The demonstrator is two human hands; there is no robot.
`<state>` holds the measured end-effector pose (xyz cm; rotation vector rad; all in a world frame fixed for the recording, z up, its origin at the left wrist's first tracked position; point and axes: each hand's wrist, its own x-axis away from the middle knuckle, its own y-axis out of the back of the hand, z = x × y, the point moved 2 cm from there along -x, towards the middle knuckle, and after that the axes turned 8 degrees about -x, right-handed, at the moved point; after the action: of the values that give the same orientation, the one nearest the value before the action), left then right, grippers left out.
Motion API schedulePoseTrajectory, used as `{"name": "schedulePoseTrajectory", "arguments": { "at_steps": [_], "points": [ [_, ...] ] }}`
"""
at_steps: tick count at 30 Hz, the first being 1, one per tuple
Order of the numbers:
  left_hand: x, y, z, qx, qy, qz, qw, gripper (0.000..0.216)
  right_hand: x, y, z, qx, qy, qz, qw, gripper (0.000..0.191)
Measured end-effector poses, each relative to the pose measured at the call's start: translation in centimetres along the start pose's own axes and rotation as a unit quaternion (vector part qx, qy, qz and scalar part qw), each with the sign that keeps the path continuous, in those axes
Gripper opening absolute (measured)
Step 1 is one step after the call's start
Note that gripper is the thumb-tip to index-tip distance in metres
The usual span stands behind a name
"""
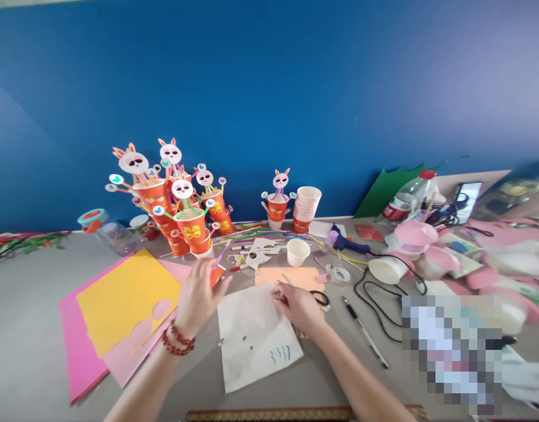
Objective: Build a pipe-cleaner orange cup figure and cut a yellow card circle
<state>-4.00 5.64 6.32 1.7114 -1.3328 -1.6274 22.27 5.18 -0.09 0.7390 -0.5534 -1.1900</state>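
My left hand (201, 296) is curled around a red paper cup (217, 274), thumb on its near side, and hides most of it. A purple stem (223, 255) rises from this cup. My right hand (295, 305) is closed, fingertips pinched together over the upper right edge of a white sheet (256, 340) with blue squiggles; what they hold, if anything, is too small to make out. Beneath that hand lie scissors with black handles (321, 298), on peach paper (269, 274). Left of my left hand, red cups with rabbit heads (190, 228) stand stacked.
Behind are a single rabbit cup (278, 208), stacked white cups (307, 202) and an upright white cup (298, 252). Coloured sheets (124, 299) lie left. To the right are a pen (366, 333), clear tape (338, 274), a blue glue gun (351, 241) with black cord, and pink-white cups.
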Motion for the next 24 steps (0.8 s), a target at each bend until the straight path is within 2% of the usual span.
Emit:
{"name": "schedulePoseTrajectory", "arguments": {
  "at_steps": [2,4,9,13,15,17,22,24],
  "points": [
    [-1.1,-1.2,-2.9,0.097,-0.058,0.024,0.993,0.036,0.0,0.0,0.0,0.002,-0.001,0.004,1.000,0.010],
    [-3.0,-3.2,-5.7,0.185,-0.100,0.067,0.975,0.043,0.0,0.1,0.0,0.007,-0.004,0.008,1.000,0.012],
    [-8.0,-9.5,-10.9,0.230,-0.144,0.099,0.957,0.073,-0.1,0.2,0.0,0.025,-0.014,0.021,0.999,0.018],
    [-9.5,-12.6,-13.0,0.263,-0.155,0.106,0.946,0.082,-0.2,0.3,0.0,0.037,-0.020,0.026,0.999,0.016],
    [-9.6,-12.8,-13.0,0.277,-0.146,0.099,0.945,0.080,-0.3,0.3,-0.1,0.037,-0.022,0.031,0.999,0.016],
    [-9.4,-12.1,-12.1,0.291,-0.132,0.088,0.944,0.080,-0.3,0.4,-0.2,0.028,-0.021,0.036,0.999,0.017],
    [-7.5,-7.8,-7.5,0.320,-0.108,0.081,0.938,0.082,-0.4,0.2,-0.6,-0.006,-0.034,0.030,0.999,0.019],
    [-6.0,-6.3,-5.9,0.357,-0.089,0.089,0.926,0.078,-0.4,0.1,-0.8,-0.020,-0.041,0.020,0.999,0.023]
  ]
}}
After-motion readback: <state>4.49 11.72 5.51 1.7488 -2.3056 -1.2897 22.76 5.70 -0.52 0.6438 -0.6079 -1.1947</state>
